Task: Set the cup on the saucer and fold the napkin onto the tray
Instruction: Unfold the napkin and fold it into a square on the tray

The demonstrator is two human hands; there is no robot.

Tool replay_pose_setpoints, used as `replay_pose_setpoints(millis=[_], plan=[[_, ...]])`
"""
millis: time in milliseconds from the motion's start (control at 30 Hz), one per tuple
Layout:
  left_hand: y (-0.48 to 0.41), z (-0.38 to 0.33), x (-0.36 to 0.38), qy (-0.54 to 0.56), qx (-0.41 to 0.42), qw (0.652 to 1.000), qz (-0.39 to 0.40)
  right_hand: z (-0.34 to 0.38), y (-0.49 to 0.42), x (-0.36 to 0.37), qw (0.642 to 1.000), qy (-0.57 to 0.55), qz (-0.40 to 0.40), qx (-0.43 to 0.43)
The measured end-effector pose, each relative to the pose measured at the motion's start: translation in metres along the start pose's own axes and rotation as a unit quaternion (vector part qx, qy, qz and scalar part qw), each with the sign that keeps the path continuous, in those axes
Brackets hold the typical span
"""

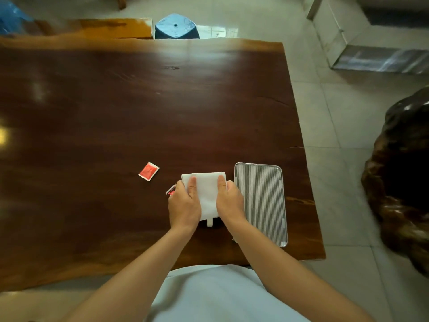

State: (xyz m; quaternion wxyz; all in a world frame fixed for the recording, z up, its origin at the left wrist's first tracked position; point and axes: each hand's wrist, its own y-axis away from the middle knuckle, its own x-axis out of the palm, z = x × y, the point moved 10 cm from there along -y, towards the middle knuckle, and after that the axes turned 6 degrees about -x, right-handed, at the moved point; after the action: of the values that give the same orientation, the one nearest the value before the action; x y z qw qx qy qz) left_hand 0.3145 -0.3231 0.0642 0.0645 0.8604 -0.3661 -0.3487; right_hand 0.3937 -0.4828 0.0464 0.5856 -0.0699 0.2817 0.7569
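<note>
A dark brown polished wooden table (116,112) fills most of the frame, with glare spots along its left edge. In the upper left corner sits a blue plastic sheet or bag (10,16), and beside it an orange-brown wooden bench (104,27) runs along the table's far edge. Just right of that, at top centre, stands a blue glazed stool with a hole in its top (175,26).

Left of centre, in the lower middle of the frame, a small red sachet with white edges (148,171) lies alone on the wood. Further right, a second small red-and-white item (171,190) peeks out by the left hand; too much is hidden to tell what it is.

The left hand (184,204) grips the left edge of a folded white cloth napkin (206,194), thumb on top and fingers curled under. The right hand (229,202) pinches the right edge the same way. The napkin lies on the table, a small white tab hanging at its near edge.

Just beside the napkin, to the right, lies a rectangular silver ribbed metal tray (261,203), near the table's right edge. Far right, a dark gnarled wooden mass (399,182) sits on the pale tiled floor (336,112).
</note>
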Motion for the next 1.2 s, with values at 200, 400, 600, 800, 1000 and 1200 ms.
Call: replay_pose_setpoints(millis=[200, 400, 600, 800, 1000, 1200], plan=[[0.004, -0.01, 0.024, 0.025, 0.004, 0.999, -0.023, -0.01, -0.008, -0.033, 0.998, 0.007, -0.005, -0.062], [0.01, 0.008, 0.073, 0.074, -0.101, 0.991, 0.037, -0.036, -0.01, -0.062, 0.999, -0.011, -0.039, -0.028], [0.008, 0.002, 0.123, 0.041, -0.106, 0.982, 0.152, -0.08, -0.028, -0.087, 0.997, -0.037, 0.021, 0.071], [0.018, 0.003, 0.17, 0.091, -0.166, 0.94, 0.282, -0.112, -0.04, -0.098, 0.978, -0.108, 0.083, 0.161], [0.004, 0.008, 0.19, 0.108, -0.227, 0.933, 0.259, -0.129, -0.052, -0.101, 0.925, -0.258, 0.113, 0.255], [-0.015, 0.008, 0.214, 0.089, -0.232, 0.934, 0.257, -0.135, -0.076, -0.107, 0.914, -0.28, 0.126, 0.266]])
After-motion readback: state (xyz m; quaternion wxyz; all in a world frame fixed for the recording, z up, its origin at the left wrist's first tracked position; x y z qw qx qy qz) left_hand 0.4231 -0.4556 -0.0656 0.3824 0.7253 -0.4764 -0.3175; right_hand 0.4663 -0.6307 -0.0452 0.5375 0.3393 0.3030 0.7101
